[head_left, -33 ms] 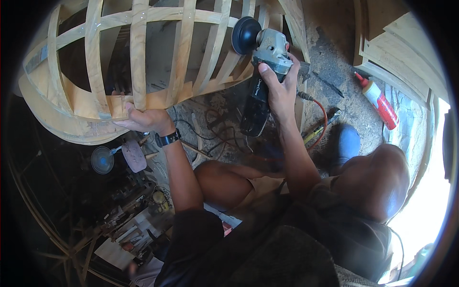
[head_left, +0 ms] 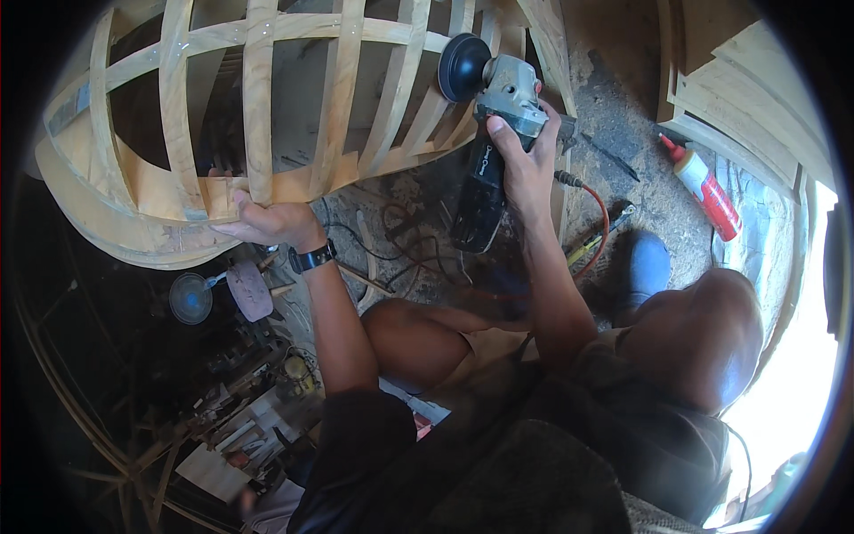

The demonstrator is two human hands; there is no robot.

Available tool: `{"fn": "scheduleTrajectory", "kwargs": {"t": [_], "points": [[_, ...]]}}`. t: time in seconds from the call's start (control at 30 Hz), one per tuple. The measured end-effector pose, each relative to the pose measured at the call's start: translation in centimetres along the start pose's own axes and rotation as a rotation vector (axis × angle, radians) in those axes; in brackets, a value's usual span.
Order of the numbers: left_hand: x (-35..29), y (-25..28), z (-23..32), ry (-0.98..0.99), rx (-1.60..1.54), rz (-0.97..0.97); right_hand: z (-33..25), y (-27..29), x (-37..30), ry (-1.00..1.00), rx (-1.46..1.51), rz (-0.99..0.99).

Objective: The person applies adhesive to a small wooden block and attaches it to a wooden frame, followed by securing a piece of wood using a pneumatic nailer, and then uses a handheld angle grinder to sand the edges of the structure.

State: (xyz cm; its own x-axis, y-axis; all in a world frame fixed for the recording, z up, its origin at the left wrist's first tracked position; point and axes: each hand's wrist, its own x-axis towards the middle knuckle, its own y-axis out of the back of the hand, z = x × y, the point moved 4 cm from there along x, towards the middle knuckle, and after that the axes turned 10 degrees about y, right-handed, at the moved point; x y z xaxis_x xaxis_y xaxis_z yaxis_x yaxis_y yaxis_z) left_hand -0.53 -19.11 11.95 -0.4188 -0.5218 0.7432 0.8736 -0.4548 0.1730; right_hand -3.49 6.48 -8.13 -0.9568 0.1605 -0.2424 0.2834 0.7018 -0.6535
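A curved wooden frame [head_left: 260, 98] of pale ribs and crossing slats fills the upper left. My left hand [head_left: 277, 224], with a dark watch on its wrist, grips the frame's curved lower rim from the near side; some of its fingers are hidden. In my right hand [head_left: 532, 169] is an angle grinder [head_left: 481, 191] with a grey metal head and dark body. Its round black pad [head_left: 463, 68] is up beside the right-hand ribs and slats; whether it touches the wood I cannot tell.
An orange cord [head_left: 607, 230] curls on the floor by the grinder. To the right lies a red-and-white bottle [head_left: 712, 194], near a wooden cabinet-like piece [head_left: 734, 107]. A purple brush-like block [head_left: 250, 290] and a clear round dish [head_left: 190, 298] sit lower left, above scattered tools.
The grinder, with my right hand on it, has shifted slightly to the right. My left hand and the wooden frame stay in place.
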Motion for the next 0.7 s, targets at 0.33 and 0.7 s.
{"fn": "scheduleTrajectory", "kwargs": {"t": [0.33,0.7], "points": [[-0.4,-0.4,0.4,0.002,-0.023,0.015,-1.5,-2.3,-1.2,0.086,-0.065,-0.033],[-0.2,-0.5,0.0,0.076,-0.116,-0.073,1.3,0.8,-1.9,-0.010,0.074,0.128]]}}
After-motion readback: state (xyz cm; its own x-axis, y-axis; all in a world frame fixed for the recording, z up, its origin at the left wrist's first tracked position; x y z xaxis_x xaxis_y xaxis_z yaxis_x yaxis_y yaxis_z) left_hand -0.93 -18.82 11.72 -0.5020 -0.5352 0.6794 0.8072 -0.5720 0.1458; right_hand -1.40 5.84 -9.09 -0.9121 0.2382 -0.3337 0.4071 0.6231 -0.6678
